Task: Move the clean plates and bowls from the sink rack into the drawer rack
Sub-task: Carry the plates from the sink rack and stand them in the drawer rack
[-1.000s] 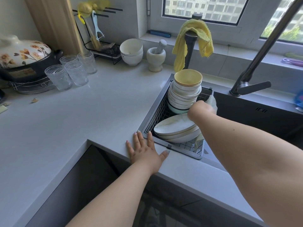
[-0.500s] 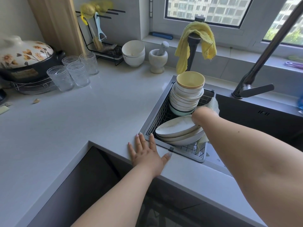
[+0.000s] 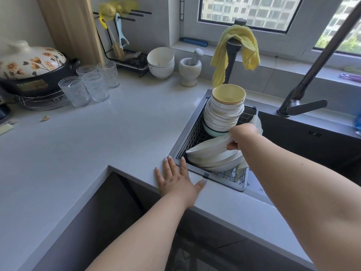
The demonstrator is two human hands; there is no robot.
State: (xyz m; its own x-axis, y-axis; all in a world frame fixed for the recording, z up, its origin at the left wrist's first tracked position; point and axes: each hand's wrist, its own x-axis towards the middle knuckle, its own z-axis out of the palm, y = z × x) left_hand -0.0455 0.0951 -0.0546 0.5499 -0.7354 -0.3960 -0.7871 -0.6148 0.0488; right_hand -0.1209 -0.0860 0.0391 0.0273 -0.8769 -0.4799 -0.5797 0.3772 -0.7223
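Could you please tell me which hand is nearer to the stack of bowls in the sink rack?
Right. The right hand grips a plate beside the stack of bowls; the left hand rests on the counter.

Bright daylight from window (image 3: pixel 248 12) at top, soft shadows on counter (image 3: pixel 97 137), wide-angle bending at edges, slightly soft focus, near arms blurry
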